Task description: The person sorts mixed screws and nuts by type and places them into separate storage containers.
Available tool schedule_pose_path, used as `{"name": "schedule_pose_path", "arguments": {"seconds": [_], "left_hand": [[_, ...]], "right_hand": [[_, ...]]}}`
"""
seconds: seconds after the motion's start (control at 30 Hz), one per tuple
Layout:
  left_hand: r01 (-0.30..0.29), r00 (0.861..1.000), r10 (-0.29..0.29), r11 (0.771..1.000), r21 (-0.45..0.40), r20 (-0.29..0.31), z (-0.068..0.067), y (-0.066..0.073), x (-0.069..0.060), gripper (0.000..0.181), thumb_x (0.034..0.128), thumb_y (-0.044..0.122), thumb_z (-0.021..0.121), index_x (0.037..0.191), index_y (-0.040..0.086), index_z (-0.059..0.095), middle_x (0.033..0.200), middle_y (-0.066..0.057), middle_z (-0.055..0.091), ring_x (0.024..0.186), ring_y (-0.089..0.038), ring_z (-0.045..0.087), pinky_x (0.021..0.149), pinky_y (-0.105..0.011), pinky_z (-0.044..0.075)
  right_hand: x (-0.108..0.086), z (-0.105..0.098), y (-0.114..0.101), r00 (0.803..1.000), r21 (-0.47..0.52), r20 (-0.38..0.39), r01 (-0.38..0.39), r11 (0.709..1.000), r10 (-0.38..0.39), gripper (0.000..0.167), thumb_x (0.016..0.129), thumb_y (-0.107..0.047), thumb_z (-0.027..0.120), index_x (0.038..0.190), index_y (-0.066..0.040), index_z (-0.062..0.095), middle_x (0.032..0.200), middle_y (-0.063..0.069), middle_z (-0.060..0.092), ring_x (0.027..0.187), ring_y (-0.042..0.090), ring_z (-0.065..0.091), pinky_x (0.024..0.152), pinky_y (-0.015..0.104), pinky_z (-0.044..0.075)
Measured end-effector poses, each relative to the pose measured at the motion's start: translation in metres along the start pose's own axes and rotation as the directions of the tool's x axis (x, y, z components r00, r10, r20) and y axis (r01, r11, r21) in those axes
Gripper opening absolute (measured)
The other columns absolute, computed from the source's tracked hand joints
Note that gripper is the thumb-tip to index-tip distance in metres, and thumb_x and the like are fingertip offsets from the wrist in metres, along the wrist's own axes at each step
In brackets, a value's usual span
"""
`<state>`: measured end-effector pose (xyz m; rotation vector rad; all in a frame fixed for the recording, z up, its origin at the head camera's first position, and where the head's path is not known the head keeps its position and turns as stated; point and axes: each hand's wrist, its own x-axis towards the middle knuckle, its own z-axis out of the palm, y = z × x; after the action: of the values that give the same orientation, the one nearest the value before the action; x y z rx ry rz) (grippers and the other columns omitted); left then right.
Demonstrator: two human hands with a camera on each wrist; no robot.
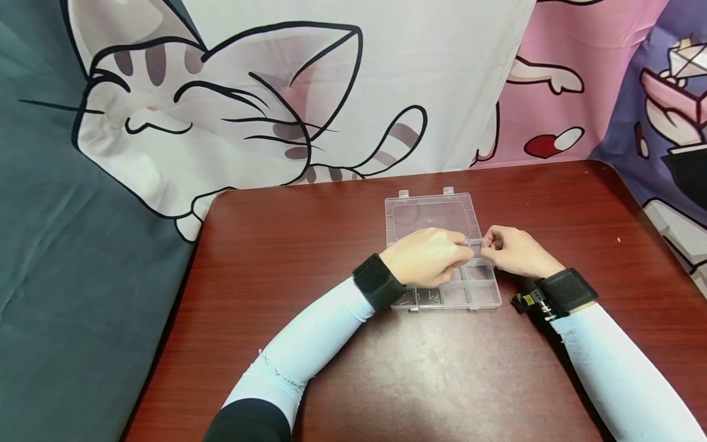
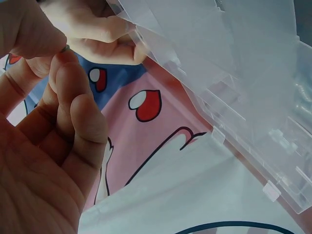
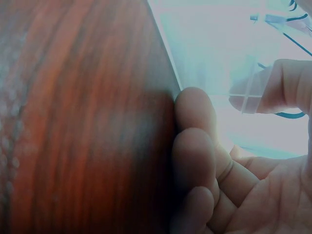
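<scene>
A clear plastic compartment box (image 1: 486, 294) lies on the table with its lid (image 1: 431, 212) folded back. My left hand (image 1: 428, 258) is over the box's middle. In the left wrist view, the thumb and index finger of that left hand (image 2: 53, 131) pinch a tiny greyish piece (image 2: 66, 48); its kind is too small to tell. At the box's right side, my right hand (image 1: 519, 250) grips the edge. The right wrist view shows that right hand (image 3: 234, 185) with its thumb over the clear wall and its fingers curled along the outside.
Several small metal pieces (image 1: 431, 296) lie in the front-left compartments. The box stands on a reddish-brown wooden table (image 1: 265, 245). Behind it hangs a cloth with a cartoon cat print (image 1: 221, 141), and a pink and blue printed part is on the right.
</scene>
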<state>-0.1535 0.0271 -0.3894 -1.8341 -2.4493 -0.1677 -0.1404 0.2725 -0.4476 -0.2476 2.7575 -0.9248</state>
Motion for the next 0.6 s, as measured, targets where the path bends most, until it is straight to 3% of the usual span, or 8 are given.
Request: {"name": "schedule_pose_path", "arguments": {"seconds": [0.23, 0.33, 0.37, 0.43, 0.47, 0.53, 0.6], "left_hand": [[-0.003, 1.0, 0.003, 1.0, -0.002, 0.003, 0.0, -0.001, 0.001, 0.014, 0.0842, 0.006, 0.055, 0.085, 0.017, 0.062, 0.081, 0.004, 0.053, 0.072, -0.007, 0.049, 0.067, -0.023, 0.041], [0.02, 1.0, -0.02, 1.0, -0.008, 0.022, -0.001, 0.0, 0.0, 0.011, 0.0856, 0.013, 0.061, 0.095, 0.017, 0.066, 0.088, 0.003, 0.057, 0.077, -0.01, 0.055, 0.07, -0.025, 0.046], [0.039, 0.999, -0.039, 0.999, -0.006, 0.038, -0.001, 0.001, 0.0, 0.019, 0.0874, 0.023, 0.066, 0.106, 0.018, 0.068, 0.098, 0.002, 0.061, 0.085, -0.011, 0.059, 0.075, -0.027, 0.049], [0.091, 0.993, -0.09, 0.996, -0.001, 0.082, -0.001, 0.003, -0.003, 0.056, 0.0868, 0.048, 0.072, 0.135, 0.021, 0.061, 0.13, -0.004, 0.061, 0.113, -0.018, 0.062, 0.094, -0.034, 0.052], [0.12, 0.987, -0.12, 0.993, 0.0, 0.104, 0.0, 0.004, -0.004, 0.079, 0.0837, 0.062, 0.072, 0.149, 0.024, 0.051, 0.148, -0.007, 0.053, 0.129, -0.023, 0.058, 0.105, -0.04, 0.049], [0.172, 0.975, -0.172, 0.985, 0.012, 0.143, 0.001, 0.007, -0.007, 0.115, 0.0743, 0.086, 0.064, 0.165, 0.03, 0.022, 0.172, -0.006, 0.022, 0.153, -0.033, 0.036, 0.121, -0.053, 0.035], [0.211, 0.964, -0.21, 0.977, 0.01, 0.161, 0.002, 0.009, -0.009, 0.125, 0.0705, 0.095, 0.055, 0.167, 0.035, 0.004, 0.176, -0.001, -0.001, 0.161, -0.037, 0.016, 0.126, -0.061, 0.022]], "right_hand": [[0.001, 0.0, 0.001, 1.0, 0.008, 0.0, -0.007, 1.0, 0.007, 0.008, 0.09, -0.018, 0.061, 0.092, -0.01, 0.06, 0.067, -0.002, 0.059, 0.06, 0.011, 0.055, 0.057, 0.026, 0.04], [0.002, 0.001, 0.001, 1.0, 0.006, 0.002, -0.007, 1.0, 0.007, 0.008, 0.091, -0.018, 0.061, 0.092, -0.009, 0.059, 0.067, -0.001, 0.059, 0.061, 0.012, 0.054, 0.057, 0.026, 0.041], [0.002, 0.001, 0.002, 1.0, 0.005, 0.004, -0.002, 1.0, 0.002, 0.009, 0.091, -0.018, 0.062, 0.092, -0.009, 0.059, 0.067, -0.001, 0.059, 0.061, 0.012, 0.054, 0.057, 0.026, 0.041], [0.002, 0.001, 0.002, 1.0, 0.0, 0.007, 0.0, 1.0, 0.0, 0.009, 0.091, -0.018, 0.062, 0.093, -0.009, 0.059, 0.067, -0.001, 0.059, 0.061, 0.012, 0.053, 0.056, 0.027, 0.04], [0.002, 0.0, 0.002, 1.0, -0.002, 0.008, 0.003, 1.0, -0.003, 0.01, 0.091, -0.017, 0.062, 0.093, -0.008, 0.06, 0.067, 0.0, 0.059, 0.061, 0.013, 0.053, 0.056, 0.027, 0.04], [0.002, 0.0, 0.002, 1.0, -0.006, 0.01, 0.007, 1.0, -0.007, 0.011, 0.091, -0.017, 0.062, 0.094, -0.007, 0.06, 0.067, 0.0, 0.058, 0.061, 0.014, 0.052, 0.055, 0.028, 0.039], [0.002, 0.0, 0.002, 1.0, -0.011, 0.012, 0.005, 1.0, -0.005, 0.012, 0.091, -0.017, 0.062, 0.095, -0.006, 0.06, 0.067, 0.001, 0.058, 0.061, 0.015, 0.052, 0.056, 0.028, 0.039]]}}
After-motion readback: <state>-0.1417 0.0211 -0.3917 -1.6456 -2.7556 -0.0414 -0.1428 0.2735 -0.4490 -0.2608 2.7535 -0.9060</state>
